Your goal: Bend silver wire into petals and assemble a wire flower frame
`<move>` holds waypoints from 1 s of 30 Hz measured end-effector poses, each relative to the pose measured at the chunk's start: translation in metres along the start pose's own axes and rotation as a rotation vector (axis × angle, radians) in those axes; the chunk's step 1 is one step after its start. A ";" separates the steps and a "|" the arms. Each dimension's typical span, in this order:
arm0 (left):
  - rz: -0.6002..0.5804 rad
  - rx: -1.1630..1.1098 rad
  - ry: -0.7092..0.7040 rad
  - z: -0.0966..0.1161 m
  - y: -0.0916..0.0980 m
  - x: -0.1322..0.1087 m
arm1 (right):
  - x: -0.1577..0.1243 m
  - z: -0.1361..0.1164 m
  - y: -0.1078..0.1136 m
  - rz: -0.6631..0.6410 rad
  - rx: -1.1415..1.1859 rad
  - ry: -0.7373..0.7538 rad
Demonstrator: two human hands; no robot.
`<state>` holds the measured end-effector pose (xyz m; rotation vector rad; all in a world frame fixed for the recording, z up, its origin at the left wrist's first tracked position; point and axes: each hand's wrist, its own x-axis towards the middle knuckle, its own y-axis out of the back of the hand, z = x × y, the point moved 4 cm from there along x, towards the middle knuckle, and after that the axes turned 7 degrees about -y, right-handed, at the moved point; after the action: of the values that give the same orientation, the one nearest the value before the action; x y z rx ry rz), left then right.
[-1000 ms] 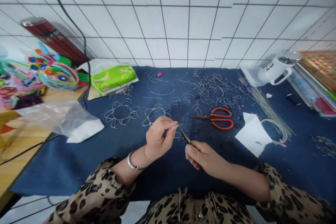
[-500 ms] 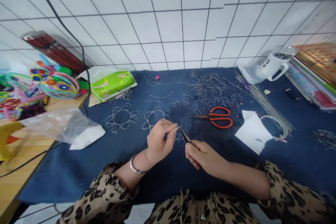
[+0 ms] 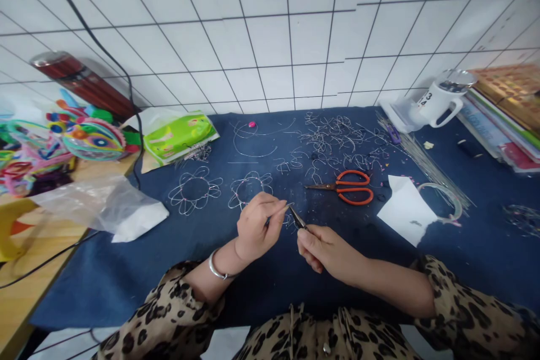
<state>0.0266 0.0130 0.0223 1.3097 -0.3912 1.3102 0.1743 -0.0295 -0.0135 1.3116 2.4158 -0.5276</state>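
Observation:
My left hand (image 3: 260, 226) is closed, pinching a thin wire (image 3: 290, 204) between thumb and fingertips. In my right hand (image 3: 331, 253) I grip a pair of pliers (image 3: 298, 219), with their narrow jaws at the wire just beside my left fingertips. Most of the handles are hidden in my palm. Behind my left hand lies a flower-shaped wire frame (image 3: 251, 183), partly covered by the hand. A second flower-shaped wire frame (image 3: 195, 191) rests to its left. Scissors with orange handles (image 3: 354, 188) lie beyond my right hand.
Tangled wire pieces (image 3: 337, 138) and a bundle of straight wires (image 3: 434, 166) spread over the blue cloth (image 3: 189, 270). White paper (image 3: 405, 208), a wire coil (image 3: 453, 199) and a mug (image 3: 441, 104) are on the right. A green tissue pack (image 3: 179, 138) and plastic bag (image 3: 105, 202) are left.
Both hands stay almost in place, the pliers still at the wire. The view has shifted very slightly.

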 end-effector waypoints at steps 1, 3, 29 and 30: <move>-0.002 0.001 -0.005 0.000 0.000 0.001 | 0.000 0.000 0.000 0.000 0.001 -0.004; -0.007 -0.002 -0.012 0.001 -0.001 0.001 | 0.000 0.000 0.000 0.000 0.003 -0.017; -0.355 -0.097 0.033 -0.015 0.003 0.016 | -0.002 -0.011 0.009 0.047 -0.399 0.002; -0.369 -0.107 0.025 -0.016 0.004 0.018 | -0.001 -0.011 0.009 0.051 -0.435 0.014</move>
<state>0.0218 0.0333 0.0339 1.2067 -0.1870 0.9818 0.1816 -0.0204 -0.0046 1.1801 2.3225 0.0265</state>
